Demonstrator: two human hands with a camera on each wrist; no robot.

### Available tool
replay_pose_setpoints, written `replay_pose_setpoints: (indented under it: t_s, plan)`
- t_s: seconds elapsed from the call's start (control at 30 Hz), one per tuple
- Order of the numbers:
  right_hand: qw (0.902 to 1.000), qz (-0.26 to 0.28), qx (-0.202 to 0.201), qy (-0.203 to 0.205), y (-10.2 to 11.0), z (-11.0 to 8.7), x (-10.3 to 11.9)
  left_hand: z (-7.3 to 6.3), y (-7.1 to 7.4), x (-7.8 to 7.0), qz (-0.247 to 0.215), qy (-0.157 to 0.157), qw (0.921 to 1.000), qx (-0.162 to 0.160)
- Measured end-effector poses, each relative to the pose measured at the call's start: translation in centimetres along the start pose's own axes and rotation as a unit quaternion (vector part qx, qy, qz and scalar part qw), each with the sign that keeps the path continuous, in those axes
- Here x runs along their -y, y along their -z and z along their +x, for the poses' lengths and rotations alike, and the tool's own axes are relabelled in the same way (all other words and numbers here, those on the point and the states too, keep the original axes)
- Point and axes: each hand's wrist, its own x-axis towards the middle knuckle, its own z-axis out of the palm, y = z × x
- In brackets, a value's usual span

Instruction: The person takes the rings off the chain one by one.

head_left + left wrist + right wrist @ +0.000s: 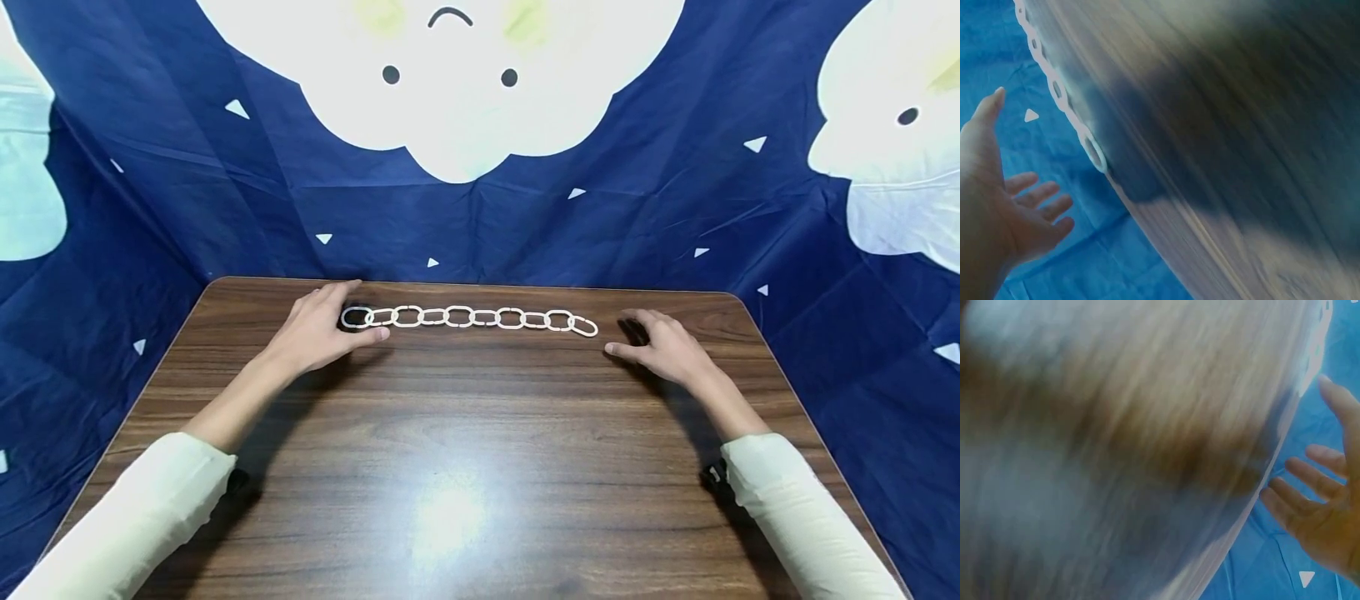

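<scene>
A white chain (459, 317) of several oval plastic links lies stretched out from left to right near the table's far edge. At its left end my left hand (318, 327) hovers with thumb and fingers spread about the last link, which lies in shadow. Just beyond the right end link (582, 326), my right hand (666, 346) is held apart from the chain, its fingers loosely extended and nothing in them. The left wrist view shows the left hand (1013, 200) empty beside the chain (1057, 87). In the right wrist view, the right hand (1322, 494) is likewise empty.
The brown wood-grain table (465, 417) reflects a bright light near its front. Dark blue cloth (247, 192) with white clouds and small triangles hangs behind and at both sides. Dark wrist straps show partly under the sleeves.
</scene>
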Motion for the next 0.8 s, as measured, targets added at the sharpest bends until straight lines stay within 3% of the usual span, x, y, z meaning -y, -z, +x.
replay_pose_setpoints:
  t_s: [0.27,0.8]
  plan:
    - [0.9996,0.001,0.008,0.027,-0.5,0.4,0.7,0.6,-1.4,-1.8,-0.006,-0.032,0.9995,-0.002]
    - [0.9983,0.000,0.008,0.058,-0.6,0.8,1.2,1.9,-4.3,-5.4,-0.001,-0.064,0.9978,0.021]
